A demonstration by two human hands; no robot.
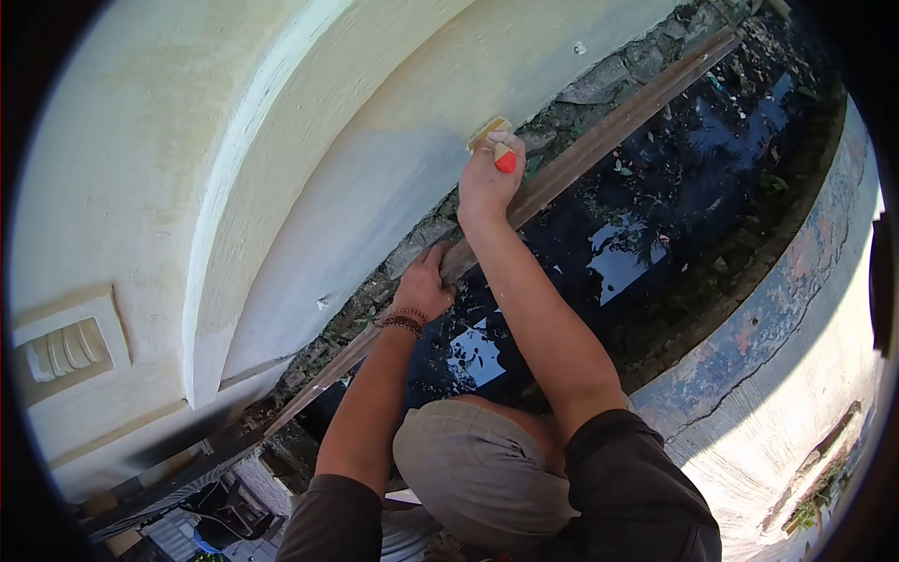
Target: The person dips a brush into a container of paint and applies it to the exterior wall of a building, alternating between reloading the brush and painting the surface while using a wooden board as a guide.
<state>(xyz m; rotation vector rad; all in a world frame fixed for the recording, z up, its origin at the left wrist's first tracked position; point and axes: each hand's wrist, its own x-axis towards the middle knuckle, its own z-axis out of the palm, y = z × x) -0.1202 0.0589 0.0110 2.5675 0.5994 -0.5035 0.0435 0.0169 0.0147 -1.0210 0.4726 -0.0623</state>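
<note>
My right hand (487, 187) is closed around a paintbrush (505, 157) whose handle ends in red. The yellowish brush head is against the lower edge of the wall (403, 150), where a whiter painted area meets a cream one. Lower down, my left hand (426, 284), with beaded bracelets at its wrist, grips a long wooden plank (599, 145) that runs diagonally along the wall's foot. Part of its fingers is hidden behind the plank.
Dark water with floating leaves (609, 253) lies below the plank. Rough stones (599, 82) line the wall's base. A curved, cracked concrete rim (749, 328) bounds the water at right. A raised arch moulding (243, 178) stands out from the wall. Assorted items (220, 510) lie at lower left.
</note>
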